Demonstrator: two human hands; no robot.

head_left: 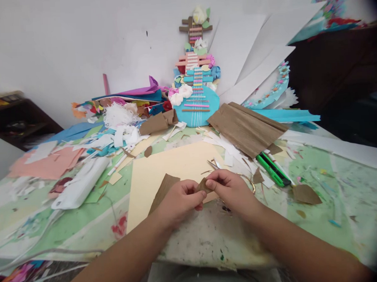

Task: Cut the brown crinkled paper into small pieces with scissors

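Note:
Between the fingertips of my left hand and my right hand is a small piece of brown crepe paper. Both hands pinch it, thumbs toward each other, over the front edge of a cream paper sheet. A larger brown crepe paper strip lies on that sheet, partly behind my left hand. Scissors with gold-coloured handles lie behind my right hand, which hides their middle. Farther right, a green utility knife rests near a cut brown paper piece.
A blue paper guitar with flowers stands against the wall. A brown crepe paper roll lies right of it. On the left are a white power strip with a cable, pink paper and white paper shreds. Scraps litter the green tablecloth.

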